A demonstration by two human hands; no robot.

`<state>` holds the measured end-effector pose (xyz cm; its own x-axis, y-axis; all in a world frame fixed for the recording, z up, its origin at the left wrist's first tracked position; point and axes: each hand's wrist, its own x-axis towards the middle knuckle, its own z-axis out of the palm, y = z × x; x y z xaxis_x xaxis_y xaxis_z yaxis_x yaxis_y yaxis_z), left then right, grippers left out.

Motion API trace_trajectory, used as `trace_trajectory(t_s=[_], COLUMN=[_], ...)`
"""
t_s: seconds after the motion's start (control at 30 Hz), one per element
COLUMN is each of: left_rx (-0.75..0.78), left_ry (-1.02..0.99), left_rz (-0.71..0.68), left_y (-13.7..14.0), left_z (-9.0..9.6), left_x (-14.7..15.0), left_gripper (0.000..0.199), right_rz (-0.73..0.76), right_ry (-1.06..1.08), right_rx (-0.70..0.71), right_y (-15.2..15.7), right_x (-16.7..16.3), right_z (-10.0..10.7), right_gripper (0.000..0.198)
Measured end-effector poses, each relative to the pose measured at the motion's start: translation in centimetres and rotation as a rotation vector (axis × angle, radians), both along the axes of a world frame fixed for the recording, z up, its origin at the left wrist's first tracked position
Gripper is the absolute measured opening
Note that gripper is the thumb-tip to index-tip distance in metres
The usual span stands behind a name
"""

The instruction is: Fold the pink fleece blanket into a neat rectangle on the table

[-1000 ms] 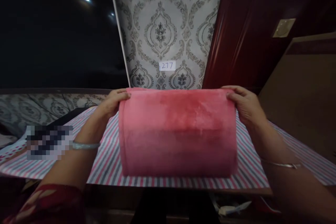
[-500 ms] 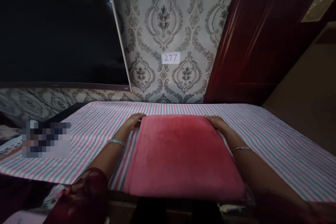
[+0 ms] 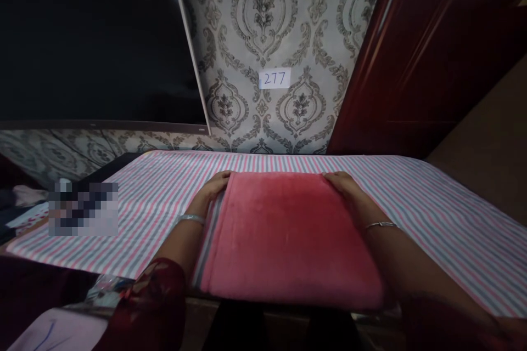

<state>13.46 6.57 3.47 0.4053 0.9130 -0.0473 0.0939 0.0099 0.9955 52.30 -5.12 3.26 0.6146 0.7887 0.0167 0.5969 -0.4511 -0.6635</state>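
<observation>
A folded pink plush blanket point(image 3: 288, 236) lies at the near edge of a table spread with a striped cloth point(image 3: 160, 203). My left hand point(image 3: 217, 184) is closed on its far left corner, the thumb side at the edge and the other fingers partly hidden. At the far right corner, my right hand point(image 3: 340, 182) grips it in the same way, with its fingertips on the top edge. Both forearms run along the blanket's sides, each with a bracelet at the wrist.
Behind the table stands a patterned wall with a paper label point(image 3: 274, 78) reading 277. A large dark screen point(image 3: 94, 38) hangs at the left, and a dark red wooden panel point(image 3: 395, 66) rises at the right. A blurred-out patch point(image 3: 84, 208) covers something on the table's left.
The view has tipped and shifted slightly, so the wall label sits higher and further right. Both hands stay on the same blanket corners, the left hand a little closer against its side.
</observation>
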Motion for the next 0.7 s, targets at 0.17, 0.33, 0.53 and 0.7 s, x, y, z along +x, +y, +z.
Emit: trace_trajectory(t_s=[0.17,0.33,0.53,0.7], left_rx=[0.104,0.179,0.213,0.166], left_ry=[0.027,0.063,0.09,0.04], left_rz=[0.152,0.25,0.273,0.253], left_y=[0.0,0.1,0.3,0.3], left_z=[-0.6,-1.7,-1.7,-1.7], left_x=[1.5,1.7,1.9,1.9], left_gripper=[0.038,0.033,0.035,0.047], right_rz=[-0.071,-0.127,-0.142,-0.136], right_ry=[-0.085,-0.174,-0.201,-0.17], right_rx=[-0.086,-0.072,-0.053,-0.061], right_y=[0.6,-0.4,-0.8,-1.0], right_x=[-0.2,-0.3,-0.5,-0.7], right_z=[-1.4,-3.5,-3.7,-3.2], right_gripper=[0.031,0.039,0.042,0.042])
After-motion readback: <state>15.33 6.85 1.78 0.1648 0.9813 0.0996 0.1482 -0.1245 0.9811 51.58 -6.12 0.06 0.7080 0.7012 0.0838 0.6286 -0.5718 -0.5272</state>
